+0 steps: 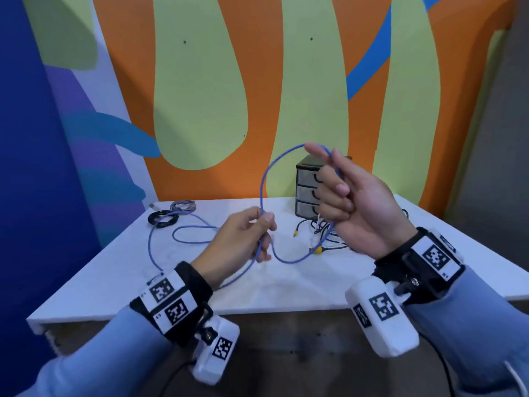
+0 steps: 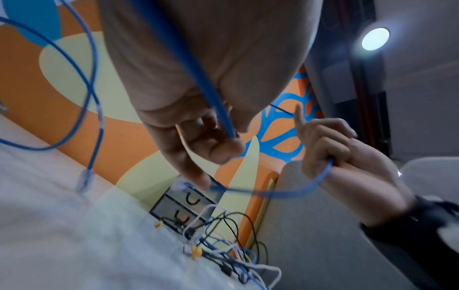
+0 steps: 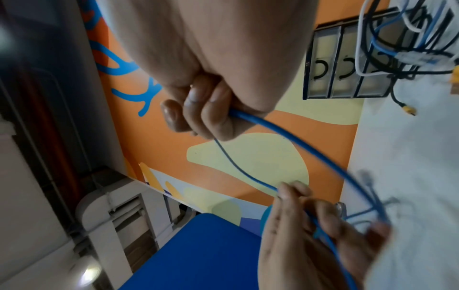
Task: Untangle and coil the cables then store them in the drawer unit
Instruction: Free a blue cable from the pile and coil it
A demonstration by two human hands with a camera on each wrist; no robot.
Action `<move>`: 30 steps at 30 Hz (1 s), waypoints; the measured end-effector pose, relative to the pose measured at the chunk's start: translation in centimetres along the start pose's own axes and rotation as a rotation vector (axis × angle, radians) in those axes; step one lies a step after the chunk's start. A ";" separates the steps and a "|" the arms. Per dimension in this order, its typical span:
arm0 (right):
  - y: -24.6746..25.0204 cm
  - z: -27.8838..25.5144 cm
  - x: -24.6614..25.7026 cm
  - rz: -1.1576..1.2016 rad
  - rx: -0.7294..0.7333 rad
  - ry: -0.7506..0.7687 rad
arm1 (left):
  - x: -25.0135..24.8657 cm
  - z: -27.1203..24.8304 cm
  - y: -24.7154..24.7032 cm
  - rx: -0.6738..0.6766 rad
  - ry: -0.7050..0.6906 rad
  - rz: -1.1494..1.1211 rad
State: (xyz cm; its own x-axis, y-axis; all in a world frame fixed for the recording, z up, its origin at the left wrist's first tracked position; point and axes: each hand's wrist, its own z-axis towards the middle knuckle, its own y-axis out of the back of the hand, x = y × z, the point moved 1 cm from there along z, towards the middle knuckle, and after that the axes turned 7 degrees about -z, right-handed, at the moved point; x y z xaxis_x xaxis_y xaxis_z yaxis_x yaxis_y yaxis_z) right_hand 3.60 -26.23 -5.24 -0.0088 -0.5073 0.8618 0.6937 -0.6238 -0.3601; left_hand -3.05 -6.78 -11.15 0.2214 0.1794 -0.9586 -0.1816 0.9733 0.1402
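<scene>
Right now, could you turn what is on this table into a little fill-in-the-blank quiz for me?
1. Both hands, left hand and right hand, hold the thin ____ cable.
2. The small grey plastic drawer unit has ____ drawers, all closed.
3. The tangle of black and white cables lies on the white table right in ____ of the drawer unit.
4. The coiled black cable rests at the table's far ____ corner.

Missing words: blue; three; front; left
</scene>
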 end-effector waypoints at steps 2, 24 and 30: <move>0.0 0.3 0.2 0.025 -0.055 0.054 | 0.6 -1.2 -0.9 0.097 0.047 0.070; -1.3 -3.0 -1.4 -0.298 0.296 -0.219 | -7.2 -1.5 6.7 -0.147 -0.432 0.229; -3.1 -1.7 -0.5 -0.071 0.281 -0.094 | -2.4 -0.2 4.2 -0.217 -0.460 0.469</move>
State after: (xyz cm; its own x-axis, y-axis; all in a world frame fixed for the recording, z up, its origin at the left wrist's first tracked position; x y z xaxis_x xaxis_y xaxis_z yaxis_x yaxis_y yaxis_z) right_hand 0.17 -25.08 -5.12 -0.0065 -0.4032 0.9151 0.8659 -0.4600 -0.1965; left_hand -4.53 -3.17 -8.36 0.4478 0.6635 -0.5993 -0.5346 0.7360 0.4154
